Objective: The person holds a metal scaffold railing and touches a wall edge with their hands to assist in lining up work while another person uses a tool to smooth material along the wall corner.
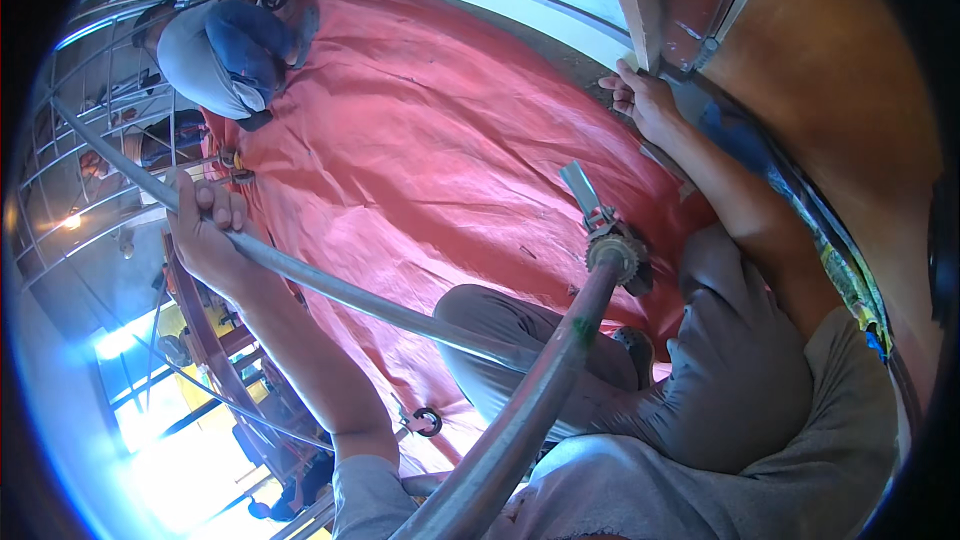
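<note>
the left hand (pixel 205 240) is closed around a thin grey metal tube (pixel 370 310), palm and fingers wrapped over it near the left edge of the red sheet (pixel 450 130) that covers the floor. the tube slants from beyond that left edge, across the sheet, down to the person's bent knee (pixel 480 315), where its lower end meets the outline of a thick metal tube (pixel 520 410); whether the two touch cannot be told.

the thick tube rises from the lower edge of the view, passes in front of the person's legs and ends over the right part of the sheet in a toothed collar (pixel 612 252). a pale green flat tab (pixel 577 185) sticks out beyond the collar.

the right hand (pixel 648 105) reaches past the sheet's right edge, near the foot of a pale post (pixel 632 10). its fingers are partly curled; whether they hold anything cannot be told.

at the sheet's far left corner a co-worker in a grey top and blue trousers (pixel 215 60) crouches, bent over, beside a lattice of metal bars (pixel 100 65). a small dark wheel (pixel 428 422) lies near the sheet's near left corner.
</note>
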Demonstrator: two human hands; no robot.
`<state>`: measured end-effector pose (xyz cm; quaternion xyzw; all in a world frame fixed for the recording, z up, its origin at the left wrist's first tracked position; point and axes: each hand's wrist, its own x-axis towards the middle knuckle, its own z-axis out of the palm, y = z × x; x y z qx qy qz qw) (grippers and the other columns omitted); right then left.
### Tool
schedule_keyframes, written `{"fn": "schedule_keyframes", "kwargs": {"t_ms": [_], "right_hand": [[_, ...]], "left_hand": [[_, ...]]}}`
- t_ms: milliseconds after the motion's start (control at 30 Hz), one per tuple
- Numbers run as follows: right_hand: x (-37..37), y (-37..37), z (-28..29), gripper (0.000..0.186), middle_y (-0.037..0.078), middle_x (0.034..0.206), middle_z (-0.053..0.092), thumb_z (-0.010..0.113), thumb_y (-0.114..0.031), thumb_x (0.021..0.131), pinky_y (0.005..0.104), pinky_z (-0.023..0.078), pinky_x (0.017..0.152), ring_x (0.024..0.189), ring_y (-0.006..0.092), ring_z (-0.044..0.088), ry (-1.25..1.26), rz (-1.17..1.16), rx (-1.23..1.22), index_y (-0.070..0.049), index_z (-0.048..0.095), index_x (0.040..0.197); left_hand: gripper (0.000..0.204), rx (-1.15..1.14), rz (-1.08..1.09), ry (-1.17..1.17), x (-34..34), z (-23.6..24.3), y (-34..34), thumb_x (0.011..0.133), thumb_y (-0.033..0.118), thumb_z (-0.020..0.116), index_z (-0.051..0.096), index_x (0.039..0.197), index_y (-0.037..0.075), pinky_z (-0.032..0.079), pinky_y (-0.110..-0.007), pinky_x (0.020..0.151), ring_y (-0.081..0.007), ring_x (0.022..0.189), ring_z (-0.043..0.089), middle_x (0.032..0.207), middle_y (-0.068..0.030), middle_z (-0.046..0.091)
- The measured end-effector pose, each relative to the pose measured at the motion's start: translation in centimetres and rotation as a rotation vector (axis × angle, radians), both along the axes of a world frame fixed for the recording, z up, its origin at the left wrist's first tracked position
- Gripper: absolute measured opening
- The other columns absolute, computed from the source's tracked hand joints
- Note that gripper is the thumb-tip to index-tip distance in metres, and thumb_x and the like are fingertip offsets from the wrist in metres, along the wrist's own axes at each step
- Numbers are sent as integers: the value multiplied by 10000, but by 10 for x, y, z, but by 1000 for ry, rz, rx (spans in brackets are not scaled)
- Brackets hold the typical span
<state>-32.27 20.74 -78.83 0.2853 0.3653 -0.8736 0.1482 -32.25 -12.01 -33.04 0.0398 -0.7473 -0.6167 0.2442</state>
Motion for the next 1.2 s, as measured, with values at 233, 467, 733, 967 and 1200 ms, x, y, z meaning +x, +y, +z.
{"fn": "schedule_keyframes", "kwargs": {"t_ms": [233,467,733,967,1200], "right_hand": [[0,1,-1,317,79,974,726,707,-394,954,273,474,701,742,75,568,2,-12,-11,-92,622,995],[0,0,-1,311,99,922,728,699,-376,960,301,494,681,748,120,618,13,-21,-4,-80,632,893],[-1,0,-5,305,107,936,737,698,-375,961,287,504,660,679,105,589,-4,-36,5,-77,634,954],[1,-2,0,361,115,946,745,691,-402,960,293,499,671,679,106,572,3,-24,15,-111,596,768],[3,1,-2,396,117,934,737,668,-377,979,307,501,683,693,110,570,18,-30,34,-124,581,687]], "left_hand": [[182,-10,-13,11,1,-2,0,1052,147,554,482,931,32,325,-224,479,-60,568,363,770,-6,414],[205,-14,4,20,1,0,3,1048,152,566,479,903,37,329,-230,468,-65,558,368,761,-9,429],[243,-4,-19,12,-3,-1,-4,1043,160,577,460,862,48,322,-232,463,-62,550,367,756,-9,432],[243,6,-10,2,-2,1,-5,1038,142,579,446,850,64,327,-227,445,-61,526,367,731,-4,422],[250,-7,-25,14,-2,-3,1,1050,124,547,434,833,74,351,-212,432,-53,506,386,715,6,409]]}}
